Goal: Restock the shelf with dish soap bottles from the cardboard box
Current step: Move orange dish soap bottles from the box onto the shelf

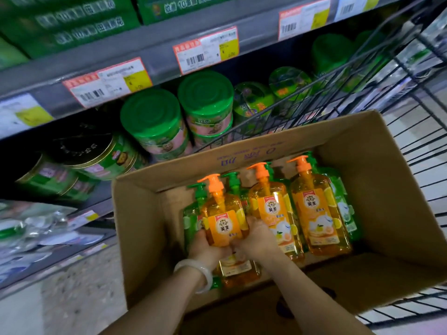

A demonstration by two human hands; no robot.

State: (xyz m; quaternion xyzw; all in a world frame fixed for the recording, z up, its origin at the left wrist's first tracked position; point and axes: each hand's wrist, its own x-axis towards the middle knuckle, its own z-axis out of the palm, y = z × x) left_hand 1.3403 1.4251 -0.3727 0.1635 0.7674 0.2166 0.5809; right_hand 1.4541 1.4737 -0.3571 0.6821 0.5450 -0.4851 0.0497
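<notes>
An open cardboard box sits in a wire cart and holds several dish soap bottles. Both my hands grip one orange pump bottle at its lower half, my left hand on its left side and my right hand on its right side. The bottle is raised a little above another orange bottle lying under it. Two more orange bottles lie to the right. Green bottles lie along both sides, partly hidden.
The black wire cart surrounds the box. To the left stands a grey shelf with price tags, green-lidded tubs and round tins below it. A lower shelf holds clear packaged goods. Speckled floor lies at bottom left.
</notes>
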